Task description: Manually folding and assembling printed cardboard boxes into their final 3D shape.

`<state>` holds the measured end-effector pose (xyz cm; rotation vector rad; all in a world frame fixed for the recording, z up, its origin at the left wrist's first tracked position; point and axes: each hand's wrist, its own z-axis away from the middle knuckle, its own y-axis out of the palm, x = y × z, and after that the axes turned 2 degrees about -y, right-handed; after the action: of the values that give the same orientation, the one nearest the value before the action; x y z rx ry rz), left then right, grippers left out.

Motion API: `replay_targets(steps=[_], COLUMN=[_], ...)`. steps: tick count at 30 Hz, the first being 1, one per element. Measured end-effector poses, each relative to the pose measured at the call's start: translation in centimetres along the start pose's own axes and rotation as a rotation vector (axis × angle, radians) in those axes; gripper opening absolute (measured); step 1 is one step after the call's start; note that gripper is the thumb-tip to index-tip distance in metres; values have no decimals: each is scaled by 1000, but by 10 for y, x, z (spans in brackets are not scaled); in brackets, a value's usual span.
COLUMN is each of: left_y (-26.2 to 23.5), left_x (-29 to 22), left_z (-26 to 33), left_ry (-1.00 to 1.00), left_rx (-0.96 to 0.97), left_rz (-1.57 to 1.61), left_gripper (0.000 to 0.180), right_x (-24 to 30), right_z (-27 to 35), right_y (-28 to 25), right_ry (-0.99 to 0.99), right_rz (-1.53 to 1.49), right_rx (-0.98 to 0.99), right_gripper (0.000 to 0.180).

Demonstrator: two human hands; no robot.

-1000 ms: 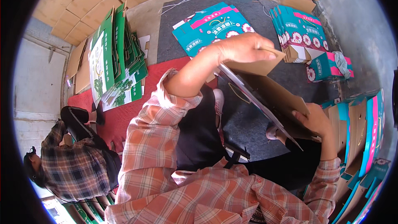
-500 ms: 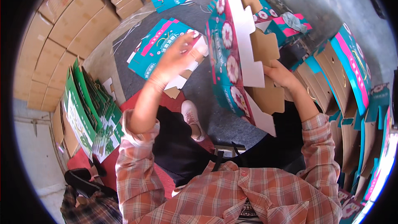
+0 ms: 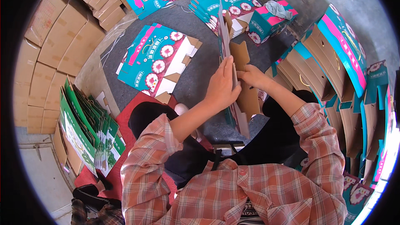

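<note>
Between my knees a teal and pink carton (image 3: 249, 100) stands upright, seen nearly edge-on, its brown inner flaps turned to the right. My left hand (image 3: 221, 86) lies with fingers stretched flat along the carton's left printed side. From the other side my right hand (image 3: 253, 77) grips it by the brown inner edge, with some fingertips hidden behind the board. To the left of the carton, a small pile of flattened teal cartons (image 3: 154, 58) lies on the dark mat (image 3: 189, 27).
Several flat teal cartons (image 3: 229, 0) and a boxed one with a grey cloth (image 3: 278, 10) lie ahead. Part-folded cartons (image 3: 333, 66) are stacked at right. Green cartons (image 3: 85, 121) lean at left before stacked brown boxes (image 3: 54, 58). Behind them, someone's plaid sleeve (image 3: 83, 212) shows.
My left hand has come from above the flat pile on the left onto the carton's left side. The carton has turned more edge-on, with my right hand still holding it.
</note>
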<state>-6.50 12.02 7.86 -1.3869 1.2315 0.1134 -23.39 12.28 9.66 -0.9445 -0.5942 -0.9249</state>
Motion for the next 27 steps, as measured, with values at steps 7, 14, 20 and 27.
replay_targets(steps=[7,14,20,27], left_y=[11,-12,-33,-43], left_x=[7,14,2,-12], left_z=[-3,20,38,42], left_ry=[-25,80,218,309], left_rx=[-172,5,162,322], left_rz=[16,-153,-186,-234], left_gripper=[74,71,68,66], right_x=[-16,-40,-43,-27], right_z=[-9,-26,-29,-17], right_y=[-20,-68,-83,-76], right_ry=[-5,-34,-26,-23], right_rz=[-37,-88,-77,-41], right_rx=[-99,-238,-288,-292], right_gripper=[36,34,31,34])
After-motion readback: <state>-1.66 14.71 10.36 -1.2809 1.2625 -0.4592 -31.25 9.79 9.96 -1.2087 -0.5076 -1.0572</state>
